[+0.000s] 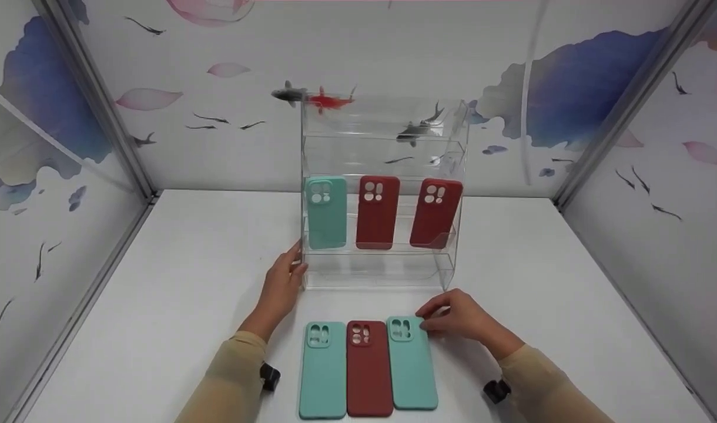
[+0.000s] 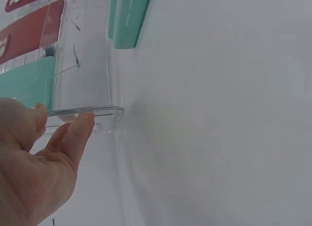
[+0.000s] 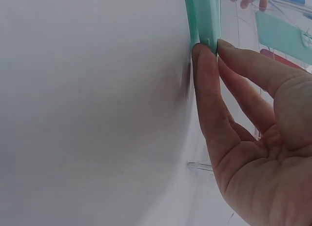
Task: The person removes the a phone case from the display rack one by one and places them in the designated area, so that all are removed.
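Note:
A clear acrylic display stand (image 1: 385,267) stands mid-table with a teal phone case (image 1: 327,211) and two red cases (image 1: 377,211) (image 1: 435,212) leaning on one shelf. In front lie a teal case (image 1: 323,370), a red case (image 1: 368,369) and another teal case (image 1: 412,363) side by side. My left hand (image 1: 294,261) rests with straight fingers (image 2: 80,131) against the stand's front left corner (image 2: 105,110). My right hand (image 1: 424,323) pinches the top right corner of the right-hand teal case (image 3: 204,16) between thumb (image 3: 202,79) and forefinger.
The white table (image 1: 188,282) is walled on three sides by panels printed with fish and petals (image 1: 229,117). The stand's upper shelves and its lowest shelf hold nothing. Black wrist cameras (image 1: 269,376) sit on both forearms.

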Action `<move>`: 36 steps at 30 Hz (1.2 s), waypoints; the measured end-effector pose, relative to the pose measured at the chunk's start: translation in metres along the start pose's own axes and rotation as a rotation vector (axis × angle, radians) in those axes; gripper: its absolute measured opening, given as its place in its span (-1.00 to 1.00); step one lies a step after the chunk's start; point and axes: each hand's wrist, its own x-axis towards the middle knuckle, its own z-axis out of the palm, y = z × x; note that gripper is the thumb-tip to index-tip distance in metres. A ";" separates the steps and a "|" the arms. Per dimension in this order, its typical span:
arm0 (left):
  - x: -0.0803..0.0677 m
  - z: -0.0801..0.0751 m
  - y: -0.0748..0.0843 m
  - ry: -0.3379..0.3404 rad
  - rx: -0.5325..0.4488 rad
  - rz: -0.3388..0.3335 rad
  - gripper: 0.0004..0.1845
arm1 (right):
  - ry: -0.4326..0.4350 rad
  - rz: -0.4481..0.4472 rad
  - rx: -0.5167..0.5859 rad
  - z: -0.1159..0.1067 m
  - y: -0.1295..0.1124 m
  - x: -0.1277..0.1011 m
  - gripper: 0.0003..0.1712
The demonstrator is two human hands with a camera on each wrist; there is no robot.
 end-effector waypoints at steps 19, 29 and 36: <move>0.001 0.001 -0.001 0.004 0.003 0.014 -0.39 | 0.049 -0.081 -0.082 -0.015 -0.023 0.003 -0.71; 0.002 0.000 0.000 0.008 -0.008 0.024 -0.38 | 0.427 -0.238 -0.124 -0.068 -0.065 0.011 -0.72; 0.002 0.000 -0.001 0.002 -0.009 0.008 -0.38 | 0.652 -0.352 -0.151 -0.099 -0.082 0.019 -0.67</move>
